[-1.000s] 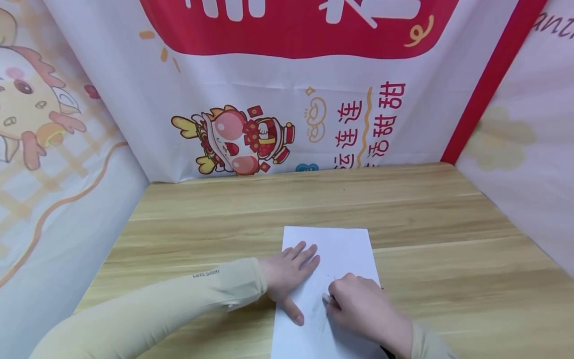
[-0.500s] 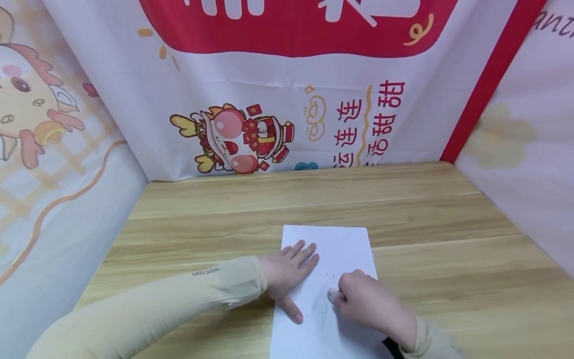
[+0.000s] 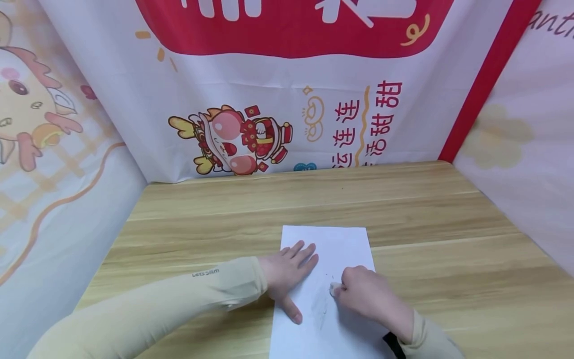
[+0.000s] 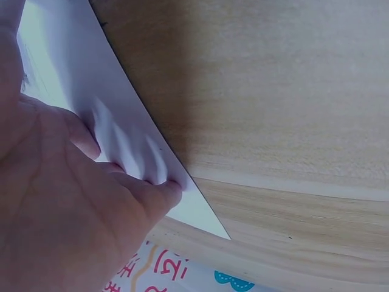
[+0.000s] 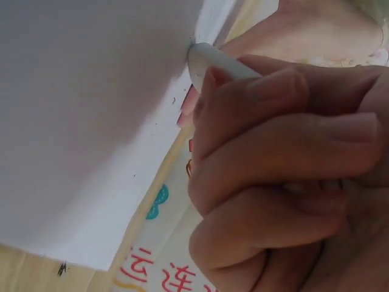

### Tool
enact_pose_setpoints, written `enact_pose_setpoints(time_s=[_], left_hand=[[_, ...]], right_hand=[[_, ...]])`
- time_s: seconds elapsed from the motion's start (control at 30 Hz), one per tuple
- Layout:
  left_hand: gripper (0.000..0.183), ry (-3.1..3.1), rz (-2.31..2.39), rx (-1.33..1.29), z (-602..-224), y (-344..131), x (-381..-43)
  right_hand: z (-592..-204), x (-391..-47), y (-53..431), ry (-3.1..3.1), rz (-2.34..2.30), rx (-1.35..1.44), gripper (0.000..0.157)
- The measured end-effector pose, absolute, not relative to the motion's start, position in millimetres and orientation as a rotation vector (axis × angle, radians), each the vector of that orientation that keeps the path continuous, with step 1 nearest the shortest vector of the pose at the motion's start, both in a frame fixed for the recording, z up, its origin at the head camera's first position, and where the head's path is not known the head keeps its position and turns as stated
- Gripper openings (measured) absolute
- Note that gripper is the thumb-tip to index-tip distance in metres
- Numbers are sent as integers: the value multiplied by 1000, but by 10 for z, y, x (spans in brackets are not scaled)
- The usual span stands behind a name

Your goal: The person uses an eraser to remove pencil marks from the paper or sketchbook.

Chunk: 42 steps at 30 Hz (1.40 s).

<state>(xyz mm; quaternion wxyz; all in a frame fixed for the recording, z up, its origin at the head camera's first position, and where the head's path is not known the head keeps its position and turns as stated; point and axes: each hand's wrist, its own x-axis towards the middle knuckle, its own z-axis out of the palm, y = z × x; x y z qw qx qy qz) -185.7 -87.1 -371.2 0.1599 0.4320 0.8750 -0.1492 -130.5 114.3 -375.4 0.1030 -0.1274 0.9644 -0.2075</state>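
A white sheet of paper [image 3: 345,244] lies on the table, with a faint grey smudge and dark crumbs near its middle. Spread flat, my left hand [image 3: 289,274] presses the paper's left side; its fingers also show on the sheet in the left wrist view. My right hand [image 3: 369,296] pinches a white eraser [image 3: 334,288] against the paper, just right of the smudge. In the right wrist view the eraser [image 5: 216,64] sticks out past the curled fingers, its rounded end touching the sheet. The rest of it is hidden in the hand.
The wood-grain table [image 3: 215,214] surrounds the paper. Behind it hangs a printed cloth [image 3: 269,75], with more cloth at both sides. A dark crumb [image 5: 62,267] lies on the table beside the paper's edge. A black strap [image 3: 393,344] shows at the right wrist.
My right hand has shifted slightly up and to the right with the eraser, uncovering more of the grey smudge. The left hand has stayed in place on the paper.
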Motion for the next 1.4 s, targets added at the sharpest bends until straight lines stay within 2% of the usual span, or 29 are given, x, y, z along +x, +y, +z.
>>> enact_pose_setpoints(time_s=[0.4,0.67,0.87,1.03,1.2,1.4], left_hand=[[126,2513,-440,1239,-3707,-884,-1838],[126,2523,-462,1266,-3707,-882,-1817],[125,2537,-447,1288,-3726,-897,-1833],[125,2541,-426,1298,-3744,-916,-1843],[124,2552,-412,1301,-3736,-920,-1847],[118,2626,-329,1259,-3764,-962,-1738]], right_hand=[[-3733,-1288,1140,2859,-454,-426,19],[-3747,-1232,1120,2846,-494,-489,21],[-3745,-1244,1124,2867,-481,-415,21],[-3754,-1220,1135,2806,-547,-488,23],[-3730,-1263,1160,2855,-506,-403,21],[-3714,-1247,1171,2868,-470,-424,20]])
